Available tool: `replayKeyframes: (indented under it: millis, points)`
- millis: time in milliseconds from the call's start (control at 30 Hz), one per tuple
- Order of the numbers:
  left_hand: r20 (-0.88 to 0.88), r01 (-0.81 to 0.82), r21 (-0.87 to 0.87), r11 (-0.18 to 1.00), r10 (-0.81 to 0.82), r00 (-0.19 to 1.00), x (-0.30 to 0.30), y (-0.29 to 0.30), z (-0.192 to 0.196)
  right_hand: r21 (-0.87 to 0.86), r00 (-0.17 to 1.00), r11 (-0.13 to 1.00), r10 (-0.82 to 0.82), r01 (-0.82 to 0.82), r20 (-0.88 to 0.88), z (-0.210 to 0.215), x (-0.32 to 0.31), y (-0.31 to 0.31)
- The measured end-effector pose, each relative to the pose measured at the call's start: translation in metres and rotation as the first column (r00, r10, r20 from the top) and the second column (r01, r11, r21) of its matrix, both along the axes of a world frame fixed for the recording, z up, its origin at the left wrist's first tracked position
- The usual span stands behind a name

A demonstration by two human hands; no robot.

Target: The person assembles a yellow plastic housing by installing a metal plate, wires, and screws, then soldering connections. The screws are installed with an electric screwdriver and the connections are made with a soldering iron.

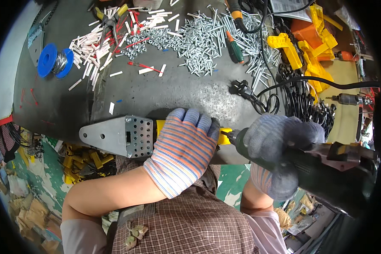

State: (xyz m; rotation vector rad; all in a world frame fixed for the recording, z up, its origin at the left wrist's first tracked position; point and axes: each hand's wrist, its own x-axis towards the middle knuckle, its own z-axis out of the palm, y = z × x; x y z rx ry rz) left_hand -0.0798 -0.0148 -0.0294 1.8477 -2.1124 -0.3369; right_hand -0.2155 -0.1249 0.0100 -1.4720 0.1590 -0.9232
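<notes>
My left hand (185, 148), in a striped knit glove, is wrapped round the yellow plastic handle (225, 138) of a tool at the table's near edge. Out of the handle's left end sticks a grey metal plate (108, 137), tapered, with a perforated bracket (140, 137). My gloved right hand (266, 137) grips a dark electric screwdriver (326, 175), which lies almost level. Its bit points left and meets the right end of the yellow handle. Whether a screw sits at the tip I cannot tell. The left palm hides the handle's middle.
Loose screws (201, 46), nuts (135, 48) and white sleeves (86, 46) lie in heaps at the back. Pliers (110, 23), a green-handled screwdriver (234, 46) and a blue wire spool (48, 60) are among them. A black plug cord (243, 89) and yellow handle shells (315, 67) stand right.
</notes>
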Motion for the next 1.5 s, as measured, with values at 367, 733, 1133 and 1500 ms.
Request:
replayKeyframes:
  millis: [367,733,1133,1500]
  points:
    - [0.077,-0.04,-0.003,0.999,0.04,0.996,-0.005,0.002,-0.004,-0.111,0.938,0.937,-0.339,0.33,-0.07,0.006,-0.018,0.026]
    - [0.025,-0.065,0.007,0.998,0.064,0.998,-0.007,-0.001,-0.004,-0.155,0.941,0.935,-0.332,0.32,-0.065,0.003,-0.026,0.037]
    - [-0.037,-0.107,-0.088,0.99,0.104,0.994,-0.008,0.001,-0.01,-0.118,0.933,0.927,-0.359,0.357,0.004,0.008,-0.017,0.055]
    - [-0.357,-0.137,-0.529,0.838,-0.073,0.931,0.034,0.07,-0.003,-0.282,0.996,0.959,0.057,-0.035,0.071,0.038,0.001,0.016]
